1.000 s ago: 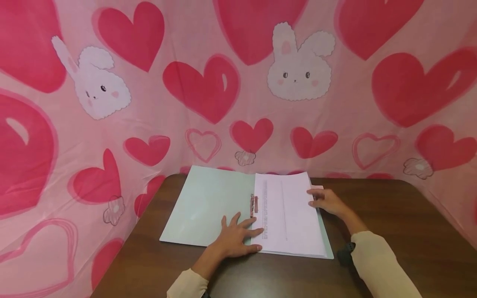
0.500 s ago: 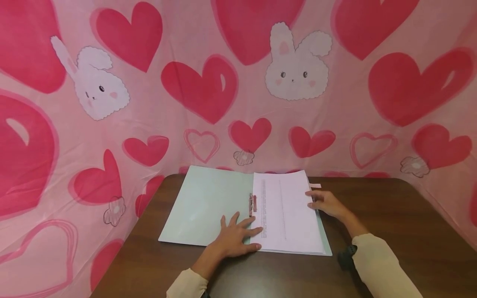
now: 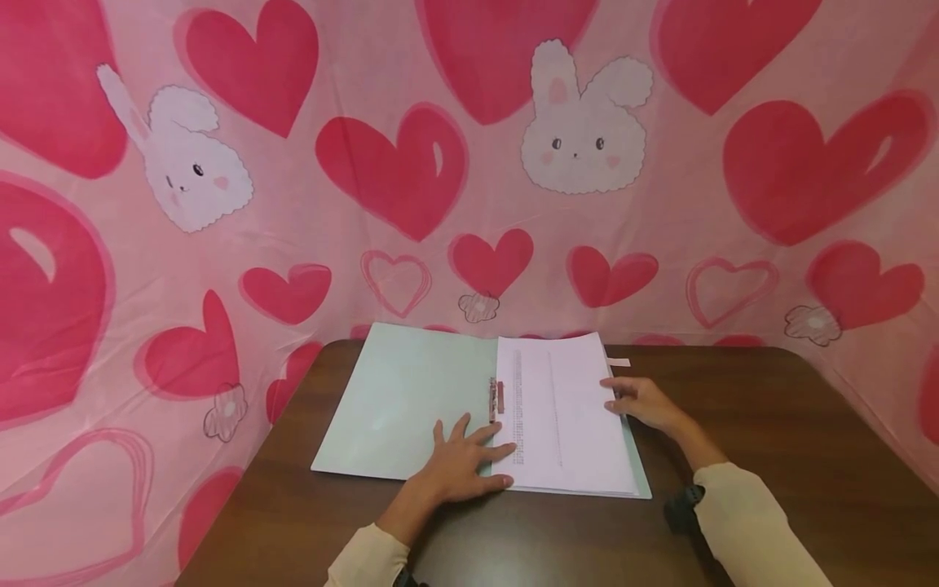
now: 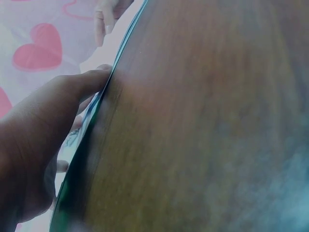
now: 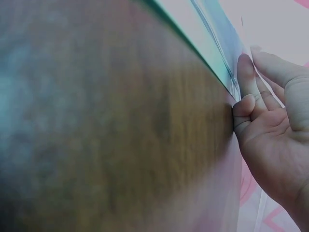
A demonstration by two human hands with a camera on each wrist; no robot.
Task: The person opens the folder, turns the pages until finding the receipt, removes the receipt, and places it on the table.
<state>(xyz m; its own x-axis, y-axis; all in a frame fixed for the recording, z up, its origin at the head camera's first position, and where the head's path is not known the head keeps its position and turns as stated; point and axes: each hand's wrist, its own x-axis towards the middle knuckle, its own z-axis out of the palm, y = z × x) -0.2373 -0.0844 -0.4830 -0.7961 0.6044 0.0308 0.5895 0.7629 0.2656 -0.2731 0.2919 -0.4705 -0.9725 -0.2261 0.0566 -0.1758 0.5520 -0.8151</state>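
- Paper stack [image 3: 575,416]: on the right half of an opened-out pale green folder [image 3: 411,391], in front of the person. Top sheet white, dense small print [image 3: 518,408] by the spine, one thin faint line further right. Far edge bows slightly.
- Right hand [image 3: 645,401]: pinching the stack's right edge, thumb toward the person, fingers bent beside it. How many sheets it has, I can't tell from here.
- Left hand [image 3: 462,463]: fingers straight and splayed, gripping nothing. Spread across the fold: some fingertips on the stack's left margin, the rest over the folder. Thumb by the near edge; the left wrist view shows it right at that edge.
- Clip [image 3: 493,399]: metal-looking, at the spine, just beyond the left fingertips; reddish bar alongside.
- Folder: left cover flat, some glare; a sliver of the right cover shows past the stack's lower right edge.
- Pale strip [image 3: 619,362]: sticks out past the stack's upper right side, near the right hand.
- Cream sleeves [image 3: 748,514] on both arms; dark device [image 3: 682,507] at the right wrist.
- Brown wood-look table [image 3: 778,432] under everything.
- Pink drape [image 3: 499,204] behind: red hearts, two white rabbit faces.
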